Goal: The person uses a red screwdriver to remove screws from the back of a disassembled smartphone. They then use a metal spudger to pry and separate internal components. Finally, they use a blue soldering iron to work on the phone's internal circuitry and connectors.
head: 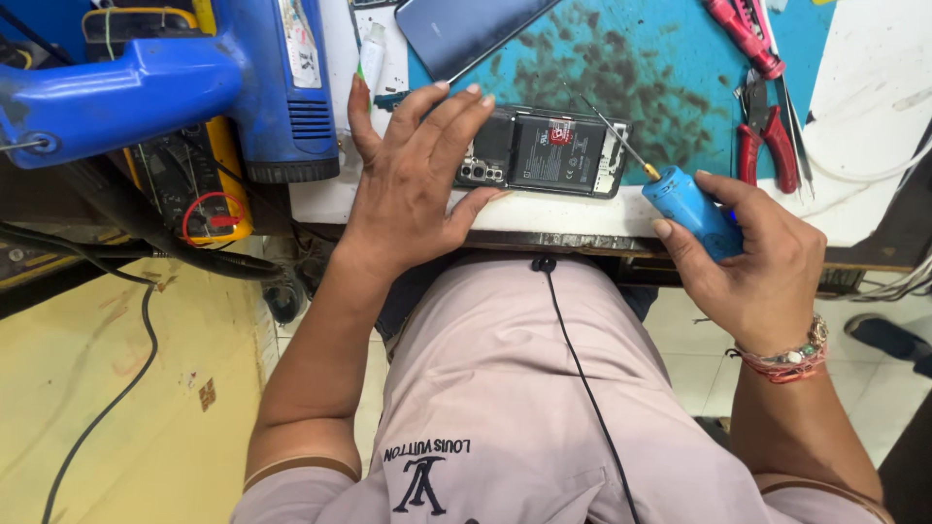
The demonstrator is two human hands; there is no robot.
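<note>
The opened phone (544,152) lies back-up at the near edge of the desk (874,87), on a worn blue work mat (641,68). Its back cover is off, so the black battery and the camera cluster show. Its long axis runs left to right, parallel to the desk's front edge, with the camera end to the left under the left hand (413,175).

That hand lies flat and spread, fingers open, pressing the phone's left end down rather than gripping it. The right hand (752,257) is closed around the blue handle of a precision screwdriver (680,199). The thin shaft slants up and left, and its tip sits over the phone's right end, near the top corner.

The main risk, as I judge it, is a slip. The phone sits just beside the desk's edge, and a sideways push from the driver could slide it off towards the lap. The tip is also close to the exposed battery, so a skid off a screw head could gouge it. The slant of the shaft adds to this, since an angled bit can cam out and strip a small screw.

Red-handled pliers (772,136) and a blue heat gun (194,78) lie well apart from the phone.
</note>
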